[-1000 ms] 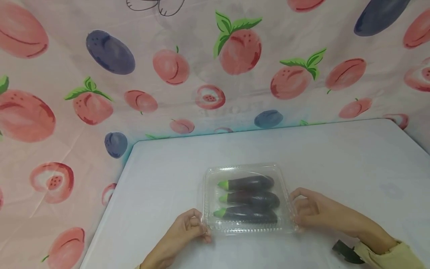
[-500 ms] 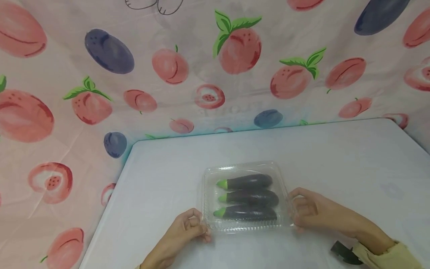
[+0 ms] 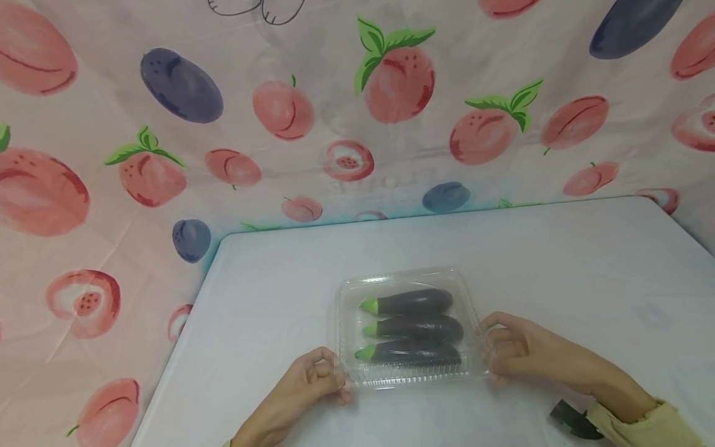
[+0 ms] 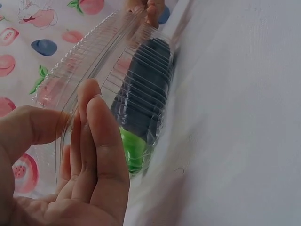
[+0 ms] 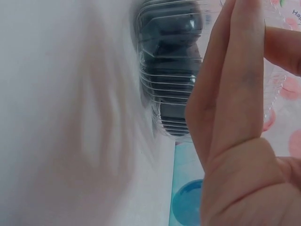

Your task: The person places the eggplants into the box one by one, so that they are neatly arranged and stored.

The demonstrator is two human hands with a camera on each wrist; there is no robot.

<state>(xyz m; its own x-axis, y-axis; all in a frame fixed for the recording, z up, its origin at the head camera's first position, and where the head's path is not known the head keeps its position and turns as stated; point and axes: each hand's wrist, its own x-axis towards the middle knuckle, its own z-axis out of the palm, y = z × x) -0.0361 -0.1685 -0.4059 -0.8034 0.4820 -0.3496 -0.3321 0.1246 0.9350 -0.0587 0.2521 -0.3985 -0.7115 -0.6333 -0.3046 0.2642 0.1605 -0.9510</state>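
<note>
A clear plastic clamshell box point(image 3: 402, 375) with a ribbed wall sits in the middle of the white table, its lid down. Inside lie three dark eggplants, the far eggplant point(image 3: 416, 302), the middle eggplant point(image 3: 424, 329) and the near eggplant point(image 3: 416, 352), side by side with green caps to the left. My left hand point(image 3: 313, 375) pinches the rim at the front left corner; the left wrist view has the thumb on one side of the rim and fingers on the other. At the right edge, my right hand point(image 3: 516, 347) pinches the rim between thumb and fingers.
The white table point(image 3: 279, 279) extends beyond the box on all sides. A fruit-printed cloth point(image 3: 313, 49) hangs behind it and along the left. Beside the right sleeve point(image 3: 650, 428) shows a small dark object point(image 3: 575, 421).
The box's far and right edges have shifted slightly away and to the left, and the eggplants with them. Both hands keep their grip almost unmoved. The last half second shows hardly any movement.
</note>
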